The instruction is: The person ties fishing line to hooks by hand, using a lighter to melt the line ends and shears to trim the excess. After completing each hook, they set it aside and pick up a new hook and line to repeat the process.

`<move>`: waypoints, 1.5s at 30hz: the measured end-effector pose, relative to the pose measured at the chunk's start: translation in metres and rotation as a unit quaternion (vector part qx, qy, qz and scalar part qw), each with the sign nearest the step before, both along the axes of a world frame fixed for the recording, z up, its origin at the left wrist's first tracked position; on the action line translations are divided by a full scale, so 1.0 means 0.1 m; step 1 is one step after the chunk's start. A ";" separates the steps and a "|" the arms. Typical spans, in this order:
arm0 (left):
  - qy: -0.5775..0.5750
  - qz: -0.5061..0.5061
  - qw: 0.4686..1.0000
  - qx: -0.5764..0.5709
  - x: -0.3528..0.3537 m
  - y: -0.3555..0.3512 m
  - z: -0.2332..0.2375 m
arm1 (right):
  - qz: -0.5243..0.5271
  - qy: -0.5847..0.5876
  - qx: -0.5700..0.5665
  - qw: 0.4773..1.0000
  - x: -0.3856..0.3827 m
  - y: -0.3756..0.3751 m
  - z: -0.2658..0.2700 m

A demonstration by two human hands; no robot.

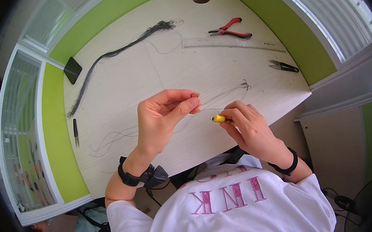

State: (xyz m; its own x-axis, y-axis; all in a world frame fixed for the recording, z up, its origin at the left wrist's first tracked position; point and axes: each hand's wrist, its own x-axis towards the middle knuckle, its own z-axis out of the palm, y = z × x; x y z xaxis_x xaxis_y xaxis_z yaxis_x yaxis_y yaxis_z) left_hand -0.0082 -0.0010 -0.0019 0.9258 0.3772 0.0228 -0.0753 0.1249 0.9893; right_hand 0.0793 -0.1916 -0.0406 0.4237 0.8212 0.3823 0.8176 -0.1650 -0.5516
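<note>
At the left of the pale counter (186, 18), a slim pointed tool with a dark handle (75, 126) lies near the edge, with a dark flat device (72, 70) farther along. Beside the device, a long bundle of dark strands (120, 50) curves far and right, ending in a curly clump.

The left hand (161, 116) is pinched shut, thumb against fingers, on a small dark-red piece (194, 96) above the middle of the counter. A fine line runs from the far side down towards this hand; whether it joins the piece is too faint to tell.

To the right, the right hand (250, 128) is closed around a yellow-ended tool (220, 118), its tip pointing left, apart from the red piece. Beyond it, thin loose strands (226, 93) stretch from the near left to a small cluster of dark hook-like ends (245, 84).

At the far right lie red-handled pliers (231, 29), a clear ruler (237, 44) just nearer, and dark snips (284, 66) by the right edge; neither hand touches them.

The strands with hook-like ends look finished at those ends, while the pinched piece seems partway through handling. Whether the big bundle is worked or unworked, and so how much is left, cannot be told.
</note>
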 end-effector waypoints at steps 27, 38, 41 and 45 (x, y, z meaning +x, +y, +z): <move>0.016 -0.031 0.998 0.055 -0.05 -0.03 0.02 | -0.015 0.389 0.188 0.902 0.01 0.43 0.27; 0.021 -0.029 0.997 0.061 -0.06 -0.04 0.03 | -0.012 0.367 0.213 0.905 -0.01 0.44 0.22; 0.026 -0.017 0.996 0.089 -0.06 -0.05 0.05 | -0.023 0.313 0.185 0.931 0.00 0.43 0.22; 0.025 -0.008 0.993 0.113 -0.07 -0.06 0.04 | -0.027 0.289 0.197 0.937 -0.01 0.44 0.23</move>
